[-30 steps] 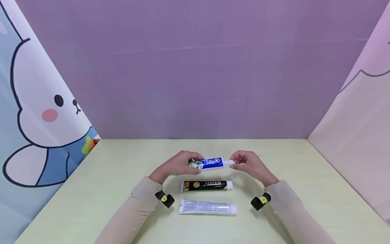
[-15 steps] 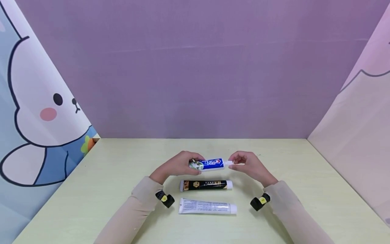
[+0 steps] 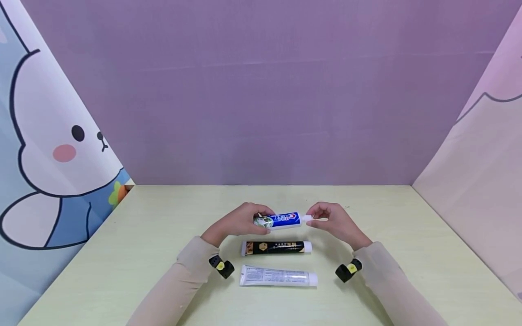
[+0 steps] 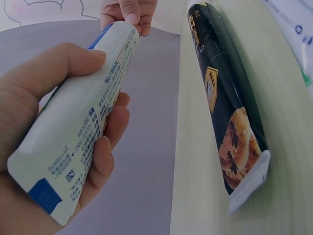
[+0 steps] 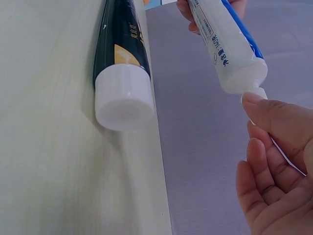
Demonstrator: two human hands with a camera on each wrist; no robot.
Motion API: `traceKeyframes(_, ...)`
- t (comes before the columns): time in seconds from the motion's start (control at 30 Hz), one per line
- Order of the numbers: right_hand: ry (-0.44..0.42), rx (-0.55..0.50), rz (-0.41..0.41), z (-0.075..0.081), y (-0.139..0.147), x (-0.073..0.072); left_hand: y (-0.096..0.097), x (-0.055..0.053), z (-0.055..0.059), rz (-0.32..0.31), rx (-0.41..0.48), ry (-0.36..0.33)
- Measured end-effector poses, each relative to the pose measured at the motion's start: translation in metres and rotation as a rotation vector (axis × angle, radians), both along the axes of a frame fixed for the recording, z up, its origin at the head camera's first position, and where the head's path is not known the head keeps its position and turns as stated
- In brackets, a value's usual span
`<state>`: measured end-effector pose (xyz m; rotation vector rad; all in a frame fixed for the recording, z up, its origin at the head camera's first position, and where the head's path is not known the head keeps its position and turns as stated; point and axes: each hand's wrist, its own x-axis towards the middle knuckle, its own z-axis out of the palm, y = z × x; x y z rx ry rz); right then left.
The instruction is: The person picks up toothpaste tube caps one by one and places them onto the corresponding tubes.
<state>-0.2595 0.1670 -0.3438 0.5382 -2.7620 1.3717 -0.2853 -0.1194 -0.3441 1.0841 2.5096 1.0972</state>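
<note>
A blue and white toothpaste tube (image 3: 285,219) is held sideways above the table, its cap end to the right. My left hand (image 3: 243,219) grips its flat end, thumb on one side and fingers curled beneath, as the left wrist view shows. At the other end my right hand (image 3: 335,222) pinches the small white cap (image 5: 254,94) between thumb and fingers. Nearer to me, a black toothpaste tube (image 3: 277,247) lies on the table, its white cap pointing right. A white toothpaste tube (image 3: 277,276) with printed text lies parallel in front of it.
The pale wooden table (image 3: 163,271) ends at a purple backdrop (image 3: 269,104). Cartoon-printed panels flank it, with a rabbit panel (image 3: 61,149) on the left and a pinkish panel (image 3: 485,181) on the right. Each wrist wears a black strap device (image 3: 348,270).
The blue and white tube and both hands stay in nearly the same place, with only tiny shifts. The two tubes on the table have not moved.
</note>
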Motion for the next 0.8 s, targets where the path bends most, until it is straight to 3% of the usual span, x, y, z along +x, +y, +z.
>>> traceKeyframes(0.53, 0.033, 0.01, 0.031, 0.0001, 0.0045, -0.0019, 0.0023, -0.0002, 0.0004, -0.024, 0.015, -0.013)
traceKeyframes(0.8, 0.009, -0.006, 0.034, 0.0004, 0.0049, -0.0008, 0.0014, 0.0021, 0.0014, -0.029, 0.012, -0.012)
